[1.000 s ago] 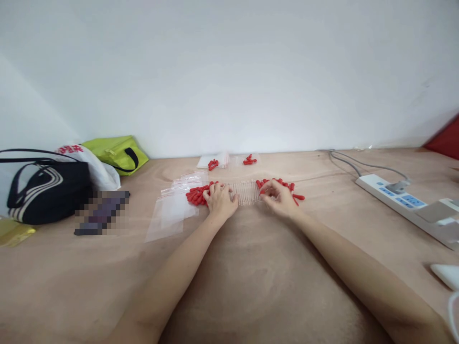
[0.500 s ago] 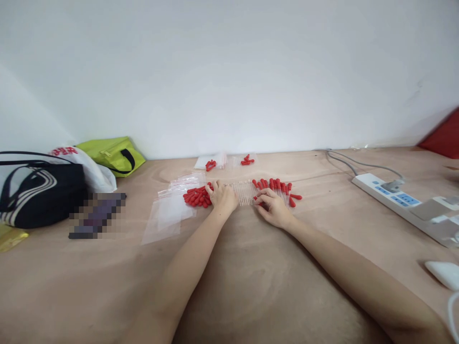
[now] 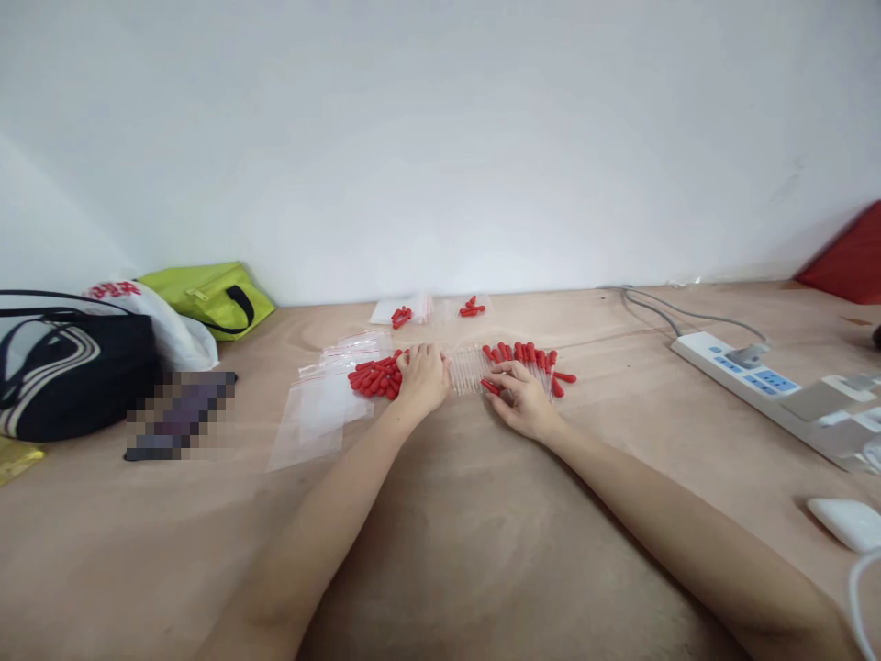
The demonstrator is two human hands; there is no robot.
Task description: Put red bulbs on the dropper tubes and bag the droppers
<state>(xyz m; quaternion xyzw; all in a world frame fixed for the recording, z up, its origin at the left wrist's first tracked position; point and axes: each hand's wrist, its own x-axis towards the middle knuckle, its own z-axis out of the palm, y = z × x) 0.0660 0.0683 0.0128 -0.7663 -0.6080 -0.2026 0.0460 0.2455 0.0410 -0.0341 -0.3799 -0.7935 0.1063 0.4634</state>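
A heap of clear droppers (image 3: 469, 368) with red rubber bulbs lies on the wooden table (image 3: 440, 514), bulbs (image 3: 372, 377) to the left and bulbs (image 3: 529, 356) to the right. My left hand (image 3: 421, 378) rests flat on the left part of the heap, fingers stretched out and together. My right hand (image 3: 520, 398) is curled at the heap's near right edge, its fingertips pinched on one red-bulbed dropper (image 3: 491, 386).
Clear zip bags (image 3: 323, 404) lie left of the heap; two small filled bags (image 3: 433, 310) sit near the wall. At far left are a black bag (image 3: 69, 372), a white bag and a green pouch (image 3: 206, 294). A power strip (image 3: 771, 386) with cable lies right.
My right hand has drawn back toward me from the right bulbs and closed on one dropper. My left hand has stayed on the heap. The view shifted slightly.
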